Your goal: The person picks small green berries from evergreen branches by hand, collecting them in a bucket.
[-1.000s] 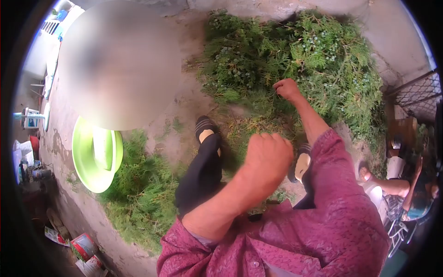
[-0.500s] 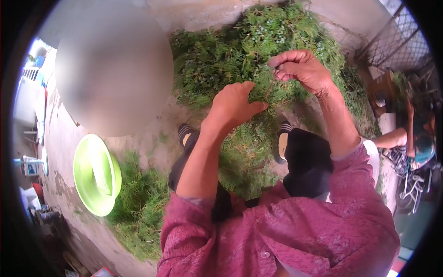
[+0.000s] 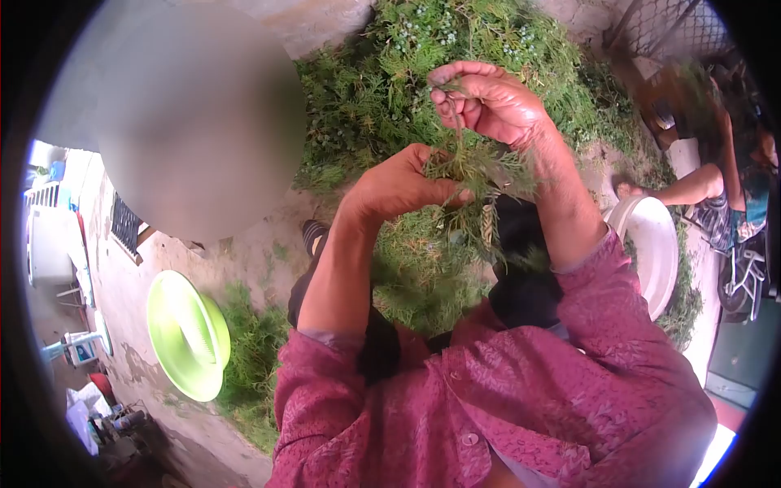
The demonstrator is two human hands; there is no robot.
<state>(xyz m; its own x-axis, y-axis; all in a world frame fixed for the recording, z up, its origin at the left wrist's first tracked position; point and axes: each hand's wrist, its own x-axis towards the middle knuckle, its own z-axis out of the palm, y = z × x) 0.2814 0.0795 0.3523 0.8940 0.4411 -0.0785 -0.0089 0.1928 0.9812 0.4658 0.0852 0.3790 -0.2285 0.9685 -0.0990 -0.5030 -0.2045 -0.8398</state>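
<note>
A sprig of feathery evergreen hangs in front of me, its stem pointing up. My right hand pinches the stem near its top between thumb and fingers. Lower and to the left, my left hand is closed around the leafy part, with thumb and fingers on either side; some fingertips are hidden by the leaves. Behind both hands lies a large heap of cut evergreen branches, dotted with pale bluish berries. More loose greenery lies on the ground between my legs.
A lime-green basin stands at the left, beside another pile of cut greenery. To my right is a white basin. Another person's leg shows at the far right, near a wire mesh. A blurred round patch covers the upper left.
The sprig has come up between my hands and shows more fully. My right hand has moved left and slightly up; my left hand has closed on the leaves. The view has shifted.
</note>
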